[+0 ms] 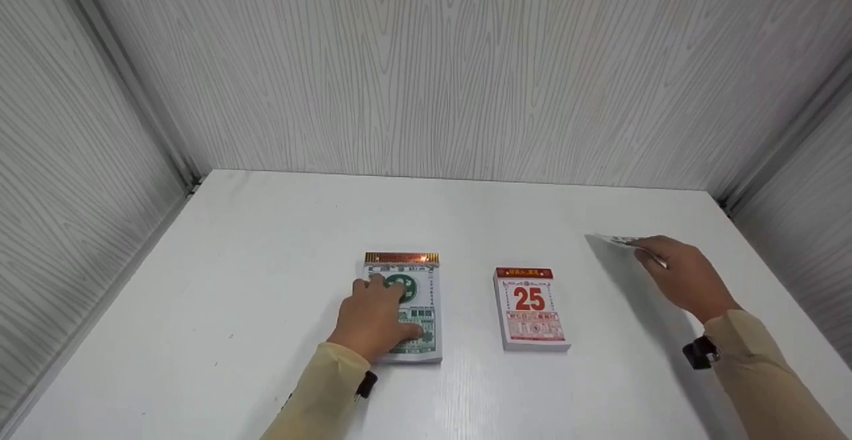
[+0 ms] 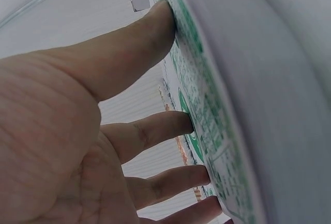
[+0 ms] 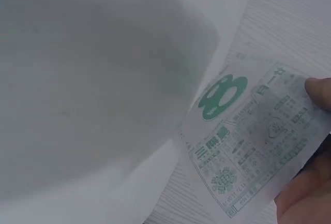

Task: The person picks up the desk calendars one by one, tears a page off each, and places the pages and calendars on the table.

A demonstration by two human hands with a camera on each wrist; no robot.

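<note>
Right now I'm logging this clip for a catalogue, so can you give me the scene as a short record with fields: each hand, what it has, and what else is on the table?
left hand: left hand presses straight fingers flat on the green-printed calendar pad
right hand: right hand pinches a loose green-printed calendar page, lifted off the table
also on table: red calendar pad showing 25, apart from both hands, between them
surface: white table
surround: grey wood-grain walls
</note>
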